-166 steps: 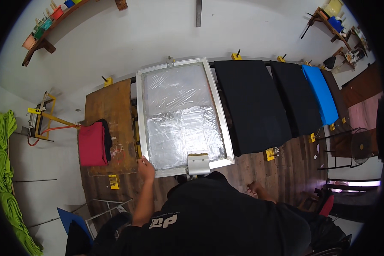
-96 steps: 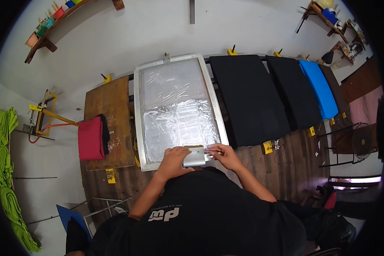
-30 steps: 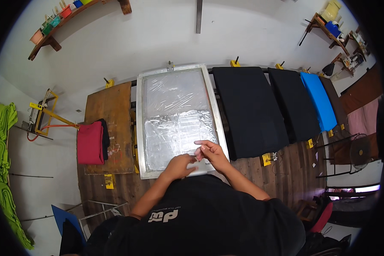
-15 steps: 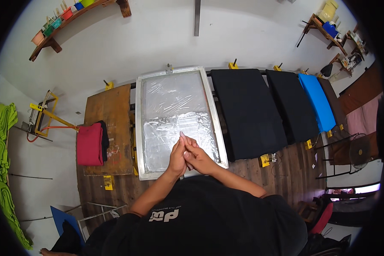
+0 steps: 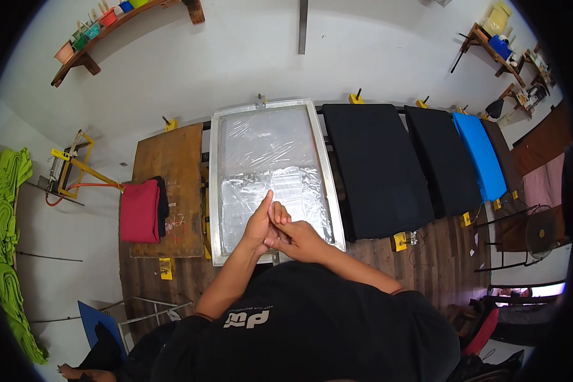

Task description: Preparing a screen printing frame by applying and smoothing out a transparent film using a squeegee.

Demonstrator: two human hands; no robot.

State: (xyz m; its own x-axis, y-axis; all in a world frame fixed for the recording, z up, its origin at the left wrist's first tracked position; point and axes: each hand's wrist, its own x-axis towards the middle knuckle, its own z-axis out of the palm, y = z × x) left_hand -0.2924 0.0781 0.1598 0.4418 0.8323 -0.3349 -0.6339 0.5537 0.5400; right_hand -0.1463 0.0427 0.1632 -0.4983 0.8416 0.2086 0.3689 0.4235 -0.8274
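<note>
My left hand (image 5: 257, 228) and my right hand (image 5: 302, 242) are clasped against each other in front of my chest. One digit of the left hand points up, and the other fingers are bent in and partly hidden where the hands meet. The right hand's fingers curl against the left palm. No tool shows in either hand. Below and beyond them lies a large screen-printing frame (image 5: 216, 184) with a silver metal rim. Its mesh (image 5: 267, 137) is covered with wrinkled clear plastic film, shiny over the nearer half.
Left of the frame is a worn wooden board (image 5: 172, 146) with folded red cloth (image 5: 140, 213) on it. To the right stand black-covered boards (image 5: 379, 172) and a blue one (image 5: 481, 156). Lime-green cloth (image 5: 9, 235) hangs far left; a shelf (image 5: 127, 22) holds colored tubs.
My hands have shifted against each other; the left hand's raised digit now stands apart from the right fingers. The whole view has swung slightly, so the boards sit farther right.
</note>
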